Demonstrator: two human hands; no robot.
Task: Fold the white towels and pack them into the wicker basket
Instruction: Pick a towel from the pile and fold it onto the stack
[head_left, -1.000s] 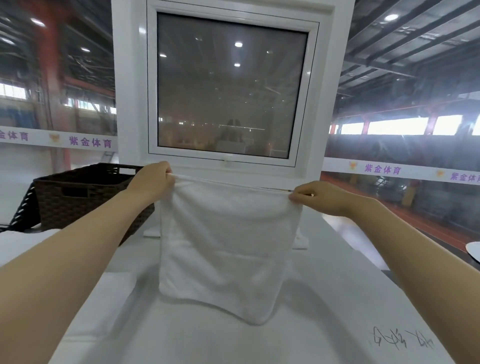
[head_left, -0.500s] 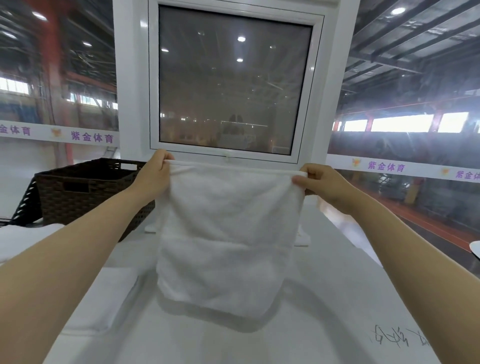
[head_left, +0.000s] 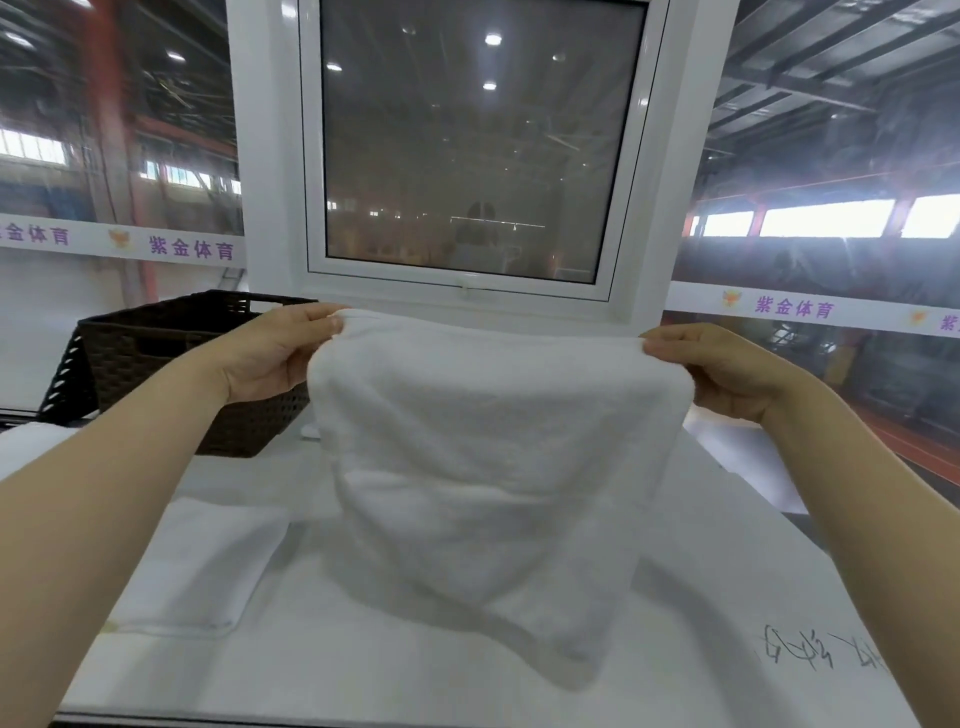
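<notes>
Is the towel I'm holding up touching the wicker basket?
Cannot tell. In the head view the held towel and left hand overlap the wicker basket, hiding any gap.

White table (head_left: 363, 670): dark wicker basket (head_left: 171, 364) far left, folded white towel (head_left: 202, 566) near left, handwriting (head_left: 815, 649) right.

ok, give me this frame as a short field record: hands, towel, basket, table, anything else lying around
left hand: pinches the towel's top left corner
right hand: pinches the towel's top right corner
towel: white, held up by its top edge, hanging in front of the person; lower edge near the table, contact not clear
wicker basket: dark brown, far left on the table, behind the left hand; contents not visible
second towel: white, lying flat on the table at left
table: white, handwriting near its right front
window: white frame, straight ahead
</notes>
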